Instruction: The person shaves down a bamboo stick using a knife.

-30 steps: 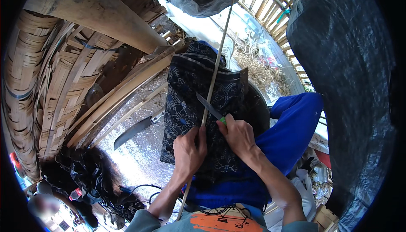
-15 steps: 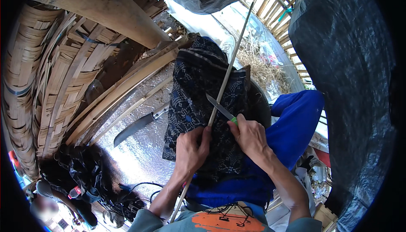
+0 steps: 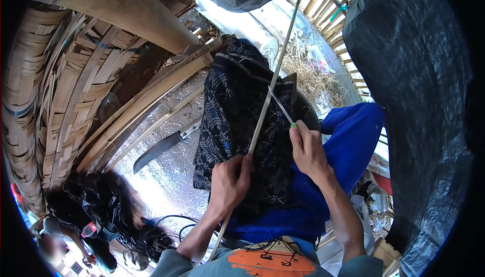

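A long thin bamboo strip [image 3: 266, 104] runs from beside my body up past the far end of a dark patterned cloth [image 3: 221, 103] spread over my lap. Closed round the strip's lower middle is my left hand [image 3: 231, 180], thumb on top. My right hand [image 3: 309, 150] grips a small knife [image 3: 281, 104] by its green handle, most of which the fingers hide. The blade lies against the strip's right side, well beyond my left hand, its tip reaching the strip.
A large machete [image 3: 158, 150] rests on the shiny floor sheet at left, near several bamboo poles [image 3: 146, 108]. Woven bamboo panels [image 3: 83, 100] stand farther left; a dark plastic sheet [image 3: 409, 85] hangs at right. Another person [image 3: 76, 236] is at lower left.
My right hand has moved the knife away from me along the strip, and its blade now appears edge-on. My left hand keeps its grip in nearly the same place.
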`<state>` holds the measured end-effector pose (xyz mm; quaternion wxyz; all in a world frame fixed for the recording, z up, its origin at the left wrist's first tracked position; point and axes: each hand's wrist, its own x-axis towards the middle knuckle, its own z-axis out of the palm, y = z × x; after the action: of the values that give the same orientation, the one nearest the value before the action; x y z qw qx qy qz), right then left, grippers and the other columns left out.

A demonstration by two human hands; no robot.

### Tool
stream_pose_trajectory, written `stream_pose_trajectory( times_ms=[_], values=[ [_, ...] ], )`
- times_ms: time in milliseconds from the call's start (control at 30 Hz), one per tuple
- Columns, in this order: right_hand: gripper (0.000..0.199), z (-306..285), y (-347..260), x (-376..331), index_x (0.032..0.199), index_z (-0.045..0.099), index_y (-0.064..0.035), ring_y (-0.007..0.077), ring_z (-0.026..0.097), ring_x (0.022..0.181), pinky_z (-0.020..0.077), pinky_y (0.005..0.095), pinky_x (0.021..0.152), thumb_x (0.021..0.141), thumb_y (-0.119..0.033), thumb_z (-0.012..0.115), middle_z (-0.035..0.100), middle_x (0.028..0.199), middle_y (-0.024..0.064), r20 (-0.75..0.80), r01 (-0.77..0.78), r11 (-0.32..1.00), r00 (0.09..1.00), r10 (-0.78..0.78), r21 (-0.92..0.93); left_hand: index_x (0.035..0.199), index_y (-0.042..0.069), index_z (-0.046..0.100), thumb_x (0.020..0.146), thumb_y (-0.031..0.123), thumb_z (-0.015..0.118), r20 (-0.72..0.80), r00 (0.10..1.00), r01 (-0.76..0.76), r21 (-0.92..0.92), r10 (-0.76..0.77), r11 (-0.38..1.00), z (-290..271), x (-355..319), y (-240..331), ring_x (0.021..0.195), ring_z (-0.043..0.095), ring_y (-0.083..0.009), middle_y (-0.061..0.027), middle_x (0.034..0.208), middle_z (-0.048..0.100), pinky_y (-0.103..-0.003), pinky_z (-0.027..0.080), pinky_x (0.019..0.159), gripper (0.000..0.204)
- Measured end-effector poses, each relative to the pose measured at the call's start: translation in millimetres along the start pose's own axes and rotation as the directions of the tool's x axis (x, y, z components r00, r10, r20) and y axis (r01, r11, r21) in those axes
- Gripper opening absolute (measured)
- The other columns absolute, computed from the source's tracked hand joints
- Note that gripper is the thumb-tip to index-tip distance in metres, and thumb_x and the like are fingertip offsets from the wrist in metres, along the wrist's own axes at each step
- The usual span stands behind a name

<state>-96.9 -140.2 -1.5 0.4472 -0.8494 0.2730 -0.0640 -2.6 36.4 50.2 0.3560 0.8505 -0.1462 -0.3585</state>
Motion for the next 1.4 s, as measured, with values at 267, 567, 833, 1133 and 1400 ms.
stream_pose_trajectory(
  times_ms=[267, 567, 833, 1133, 1400],
  values=[
    [0.029, 0.7, 5.9, -14.8, 0.079, 0.047, -0.0029, 0.0334, 0.058, 0.047, 0.0421, 0.0408, 0.04, 0.097, -0.025, 0.055, 0.05, 0.05, 0.0141, 0.162, 0.176, 0.982, 0.973, -0.164, -0.063, 0.072, -0.001, 0.064, 0.095, 0.022, 0.054, -0.02, 1.0, -0.001, 0.018, 0.001, 1.0, 1.2, 6.0, 0.3, 0.045, 0.057, -0.0298, -0.016, 0.052, 0.056, -0.038, 0.04, 0.047, 0.035],
    [0.035, 26.7, 4.0, -19.9, 0.074, 0.05, -0.0038, 0.0366, 0.063, 0.05, 0.0503, 0.0419, 0.041, 0.095, -0.031, 0.057, 0.056, 0.05, 0.0168, 0.182, 0.118, 0.933, 0.981, -0.058, -0.34, 0.064, 0.0, 0.056, 0.092, 0.015, 0.058, -0.163, 0.972, -0.135, 0.188, 0.167, 0.973, 12.9, -0.9, -1.1, 0.042, 0.053, -0.0364, -0.019, 0.049, 0.05, -0.041, 0.037, 0.042, 0.032],
    [0.034, 17.7, 11.8, 28.1, 0.08, 0.054, 0.0001, 0.0418, 0.06, 0.057, 0.0465, 0.0478, 0.047, 0.1, -0.026, 0.046, 0.056, 0.055, 0.0212, -0.117, -0.068, 0.975, 0.992, 0.044, -0.21, 0.071, -0.001, 0.064, 0.093, 0.017, 0.058, -0.016, 0.995, -0.099, 0.058, 0.1, 0.993, 17.2, -23.2, -0.6, 0.042, 0.056, -0.0309, -0.0173, 0.049, 0.052, -0.037, 0.04, 0.044, 0.029],
    [0.036, -7.2, -2.7, 7.4, 0.073, 0.044, -0.001, 0.0346, 0.046, 0.042, 0.0296, 0.0418, 0.044, 0.101, -0.024, 0.045, 0.04, 0.05, 0.0164, -0.181, 0.066, 0.996, 0.982, -0.055, 0.053, 0.071, -0.002, 0.062, 0.096, 0.022, 0.054, -0.107, 0.992, -0.056, 0.073, 0.064, 0.996, -11.8, 8.7, 4.3, 0.039, 0.046, -0.02, -0.0117, 0.047, 0.049, -0.035, 0.033, 0.044, 0.035],
    [0.03, 9.1, -6.9, 92.3, 0.085, 0.056, -0.0046, 0.0052, 0.025, 0.04, 0.022, 0.0253, 0.04, 0.099, -0.031, 0.054, 0.029, 0.053, -0.0067, 0.099, -0.331, 0.543, 0.906, 0.411, 0.772, 0.076, -0.001, 0.062, 0.096, 0.02, 0.053, 0.064, 0.994, -0.096, 0.058, 0.092, 0.994, -24.4, -2.0, 4.0, 0.04, 0.047, -0.0152, -0.0089, 0.047, 0.049, -0.032, 0.033, 0.043, 0.031]
  ],
)
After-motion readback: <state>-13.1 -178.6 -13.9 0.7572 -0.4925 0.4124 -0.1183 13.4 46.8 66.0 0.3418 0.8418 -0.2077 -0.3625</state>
